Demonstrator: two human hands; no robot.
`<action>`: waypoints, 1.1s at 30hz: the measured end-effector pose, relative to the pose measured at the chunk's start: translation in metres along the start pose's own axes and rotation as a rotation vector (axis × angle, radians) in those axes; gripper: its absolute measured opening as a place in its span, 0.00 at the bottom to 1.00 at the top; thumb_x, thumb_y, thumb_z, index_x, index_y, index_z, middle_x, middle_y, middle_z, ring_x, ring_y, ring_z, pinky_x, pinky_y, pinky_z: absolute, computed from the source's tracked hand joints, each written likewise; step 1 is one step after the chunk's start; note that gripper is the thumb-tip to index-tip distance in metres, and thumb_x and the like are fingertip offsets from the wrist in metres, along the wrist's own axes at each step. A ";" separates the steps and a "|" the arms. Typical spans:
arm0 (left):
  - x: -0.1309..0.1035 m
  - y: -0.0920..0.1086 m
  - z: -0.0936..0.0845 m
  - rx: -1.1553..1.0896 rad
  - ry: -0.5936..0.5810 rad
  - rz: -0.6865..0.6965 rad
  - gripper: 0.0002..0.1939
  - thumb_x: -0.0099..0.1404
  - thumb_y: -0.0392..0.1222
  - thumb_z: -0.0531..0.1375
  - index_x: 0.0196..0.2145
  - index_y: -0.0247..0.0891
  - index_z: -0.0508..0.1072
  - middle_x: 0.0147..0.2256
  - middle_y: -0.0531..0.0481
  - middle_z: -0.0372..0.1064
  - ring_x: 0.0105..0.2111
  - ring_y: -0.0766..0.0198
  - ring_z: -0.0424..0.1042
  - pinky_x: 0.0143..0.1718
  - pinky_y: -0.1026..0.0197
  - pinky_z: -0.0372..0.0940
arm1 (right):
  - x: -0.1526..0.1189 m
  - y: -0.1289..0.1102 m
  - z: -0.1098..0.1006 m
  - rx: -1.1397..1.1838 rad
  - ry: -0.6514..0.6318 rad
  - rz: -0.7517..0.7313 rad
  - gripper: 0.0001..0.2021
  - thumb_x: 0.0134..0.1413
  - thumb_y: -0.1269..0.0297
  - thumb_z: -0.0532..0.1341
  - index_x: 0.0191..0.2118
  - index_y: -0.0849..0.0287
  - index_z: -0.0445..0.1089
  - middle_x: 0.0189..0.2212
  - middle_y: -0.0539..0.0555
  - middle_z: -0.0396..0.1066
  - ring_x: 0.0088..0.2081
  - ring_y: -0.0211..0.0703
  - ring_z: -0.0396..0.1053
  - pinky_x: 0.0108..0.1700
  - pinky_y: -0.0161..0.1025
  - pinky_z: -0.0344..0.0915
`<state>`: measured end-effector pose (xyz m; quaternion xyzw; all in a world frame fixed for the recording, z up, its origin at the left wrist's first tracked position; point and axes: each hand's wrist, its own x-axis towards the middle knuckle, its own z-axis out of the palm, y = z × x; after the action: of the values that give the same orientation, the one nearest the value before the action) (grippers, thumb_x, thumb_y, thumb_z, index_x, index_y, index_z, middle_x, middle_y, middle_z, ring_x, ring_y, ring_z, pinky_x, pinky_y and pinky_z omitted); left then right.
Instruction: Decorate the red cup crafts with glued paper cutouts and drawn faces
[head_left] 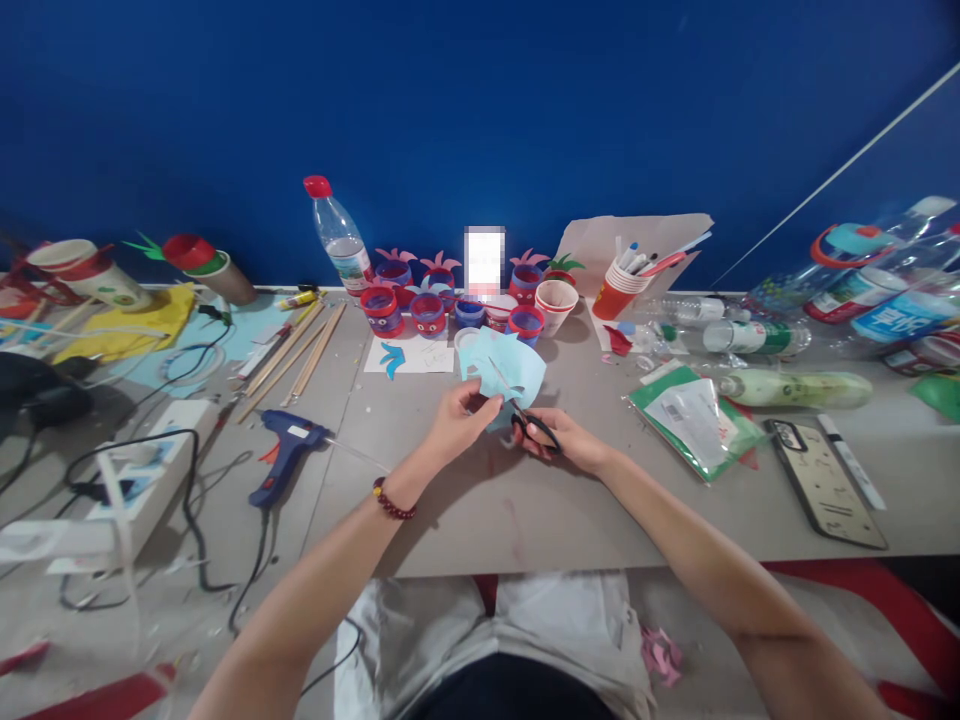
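Note:
In the middle of the head view, a sheet of light blue paper (525, 365) with cut edges is held above the grey table. My left hand (466, 415) is closed on the paper's lower left edge. Black-handled scissors (544, 430) are gripped in my right hand (566, 440), with their blades reaching up-left across the paper. Whether the blades are apart is hard to make out. Just beyond the paper stand several small red and purple cups (428, 318) with eyes on them. A blue paper cut-out (391, 358) lies on a white sheet (435, 357) to the left.
Left of my arms lie a blue glue gun (289, 450), wooden sticks (300, 350) and a white power strip (154, 470) with cables. A bottle (341, 235) and a red pen cup (619, 290) stand behind. To the right are a green packet (697, 420), a phone (821, 480) and several plastic bottles (757, 337).

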<state>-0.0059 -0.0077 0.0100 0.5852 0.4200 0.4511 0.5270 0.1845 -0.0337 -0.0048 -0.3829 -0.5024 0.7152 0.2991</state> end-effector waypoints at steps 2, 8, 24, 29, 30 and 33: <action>0.000 0.001 0.000 0.005 -0.003 -0.004 0.16 0.54 0.49 0.64 0.20 0.37 0.66 0.19 0.54 0.62 0.21 0.69 0.60 0.23 0.64 0.56 | 0.000 0.000 0.000 0.006 -0.003 0.008 0.26 0.45 0.41 0.66 0.32 0.63 0.68 0.18 0.44 0.58 0.19 0.29 0.51 0.20 0.32 0.43; 0.001 0.000 -0.003 -0.017 0.055 0.023 0.19 0.59 0.52 0.61 0.20 0.38 0.62 0.18 0.56 0.59 0.20 0.70 0.61 0.23 0.66 0.58 | 0.000 -0.001 0.001 -0.002 -0.020 0.009 0.26 0.45 0.41 0.66 0.32 0.63 0.68 0.17 0.43 0.56 0.19 0.28 0.51 0.21 0.32 0.43; 0.000 0.003 0.001 -0.054 0.031 -0.104 0.14 0.50 0.47 0.66 0.17 0.37 0.69 0.17 0.51 0.65 0.19 0.69 0.61 0.21 0.64 0.58 | 0.001 0.004 -0.002 -0.004 -0.011 0.005 0.26 0.46 0.40 0.65 0.33 0.63 0.69 0.18 0.45 0.58 0.18 0.29 0.52 0.20 0.31 0.42; -0.001 0.006 0.005 -0.156 0.041 -0.083 0.11 0.48 0.46 0.68 0.23 0.38 0.71 0.20 0.53 0.67 0.20 0.69 0.62 0.21 0.64 0.61 | 0.001 0.006 -0.003 -0.003 -0.011 0.011 0.26 0.47 0.40 0.65 0.34 0.63 0.68 0.19 0.46 0.60 0.18 0.29 0.53 0.19 0.30 0.45; -0.001 0.007 0.006 -0.159 0.043 -0.085 0.11 0.48 0.46 0.68 0.24 0.38 0.71 0.20 0.53 0.67 0.20 0.69 0.63 0.22 0.64 0.62 | 0.001 0.006 -0.003 -0.005 -0.011 0.012 0.26 0.47 0.40 0.64 0.34 0.63 0.68 0.19 0.46 0.60 0.18 0.29 0.53 0.18 0.30 0.45; -0.002 0.006 0.006 -0.155 0.039 -0.087 0.11 0.49 0.45 0.67 0.24 0.38 0.70 0.20 0.53 0.66 0.20 0.69 0.63 0.23 0.63 0.63 | 0.001 0.006 -0.003 -0.006 -0.012 0.019 0.26 0.47 0.40 0.64 0.34 0.63 0.68 0.19 0.46 0.60 0.18 0.29 0.52 0.18 0.30 0.45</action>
<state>-0.0002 -0.0113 0.0159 0.5151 0.4190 0.4700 0.5816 0.1863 -0.0336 -0.0108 -0.3843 -0.5027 0.7187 0.2883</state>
